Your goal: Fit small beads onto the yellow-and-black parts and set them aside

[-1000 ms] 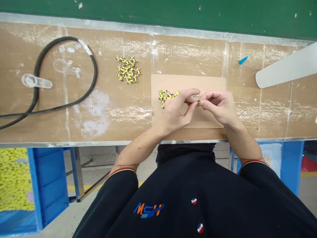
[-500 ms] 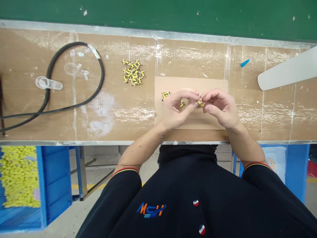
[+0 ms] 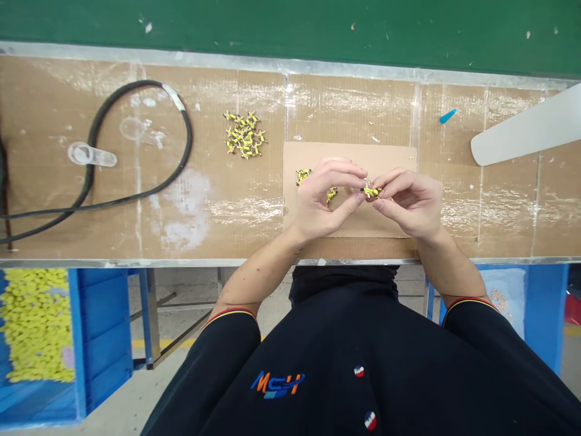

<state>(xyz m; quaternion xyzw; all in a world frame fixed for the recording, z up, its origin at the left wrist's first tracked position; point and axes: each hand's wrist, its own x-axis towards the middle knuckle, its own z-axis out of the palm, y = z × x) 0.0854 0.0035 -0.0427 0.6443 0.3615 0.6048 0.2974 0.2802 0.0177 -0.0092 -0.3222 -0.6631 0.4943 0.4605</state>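
Above a cardboard sheet (image 3: 363, 225), both hands meet at a small yellow-and-black piece (image 3: 372, 192) with pale ends, perhaps a tiny figure. My right hand (image 3: 415, 200) pinches its right side between thumb and fingers. The thumb and fingers of my left hand (image 3: 324, 197) close in on its left end; a small clear bit shows near those fingertips, too small to name. Under my left hand lie similar yellow-and-black pieces (image 3: 332, 195), partly hidden. A further small cluster of pieces (image 3: 303, 176) rests by the left edge of the sheet.
A larger pile of yellow-and-black pieces (image 3: 245, 134) lies left of the sheet. A black cable (image 3: 186, 145) loops by clear plastic parts (image 3: 93, 155). At right are a blue tapered piece (image 3: 448, 116) and a white panel (image 3: 521, 130). Below stands a blue crate (image 3: 102, 339) with yellow parts.
The yellow-and-black piece has come further into view between my fingertips. My right hand has shifted slightly right, and my left fingers have moved slightly.
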